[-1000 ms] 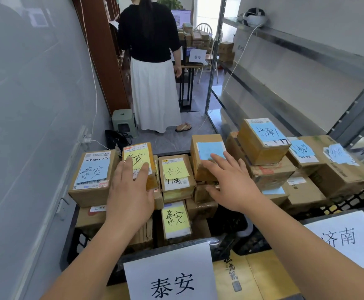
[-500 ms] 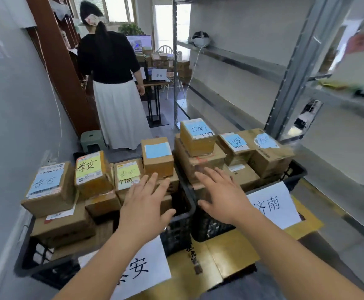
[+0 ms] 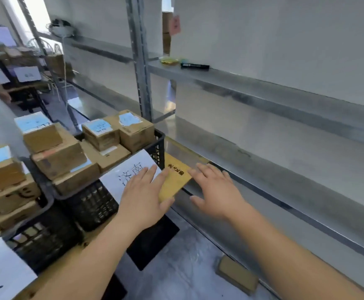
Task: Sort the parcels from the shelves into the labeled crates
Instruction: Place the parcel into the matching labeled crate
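The view has swung right, away from the crates and onto the shelves [image 3: 285, 152], both hands leaving the boxes! Left hand [image 3: 143, 197] and right hand [image 3: 216, 191] hover mid-frame, fingers spread, holding nothing. Parcels [image 3: 103, 135] sit piled in the crate [image 3: 90, 204] at left. Next, likely find another parcel; these shelves look bare.

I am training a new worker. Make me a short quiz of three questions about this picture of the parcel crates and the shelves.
1. True or false: the left hand grips a parcel.
2. What lies on the upper shelf? A) black marker B) scissors C) tape roll
3. Fill in: the parcels in the right crate carry notes of ____ colour.

Key: 1 false, both it and the right hand are open; 2 A; 3 blue.
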### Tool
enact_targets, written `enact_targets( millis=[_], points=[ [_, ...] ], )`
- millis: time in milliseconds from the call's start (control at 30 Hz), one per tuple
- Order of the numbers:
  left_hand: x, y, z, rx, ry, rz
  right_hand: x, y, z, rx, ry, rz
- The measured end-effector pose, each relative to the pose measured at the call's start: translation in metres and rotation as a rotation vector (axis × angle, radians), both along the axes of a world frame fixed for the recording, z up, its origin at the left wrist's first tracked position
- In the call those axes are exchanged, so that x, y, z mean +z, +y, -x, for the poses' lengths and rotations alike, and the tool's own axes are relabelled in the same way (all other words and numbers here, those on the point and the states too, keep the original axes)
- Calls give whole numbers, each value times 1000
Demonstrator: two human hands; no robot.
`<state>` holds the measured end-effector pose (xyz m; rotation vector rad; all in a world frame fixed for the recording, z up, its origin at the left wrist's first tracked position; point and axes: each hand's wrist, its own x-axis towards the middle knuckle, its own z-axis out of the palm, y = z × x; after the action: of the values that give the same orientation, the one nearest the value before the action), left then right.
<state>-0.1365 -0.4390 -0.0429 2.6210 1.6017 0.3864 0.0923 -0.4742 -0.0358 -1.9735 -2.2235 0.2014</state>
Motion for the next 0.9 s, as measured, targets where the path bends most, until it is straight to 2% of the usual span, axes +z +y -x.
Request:
enact_targets(
  millis=[300,900],
  points=[
    [-9,-35,-192,-336,34,18,-8,-101,-169,-386,19,26],
    [-41,-84,-522,-952,67,126,-31,-249,-399,-1025,50,112]
  ],
)
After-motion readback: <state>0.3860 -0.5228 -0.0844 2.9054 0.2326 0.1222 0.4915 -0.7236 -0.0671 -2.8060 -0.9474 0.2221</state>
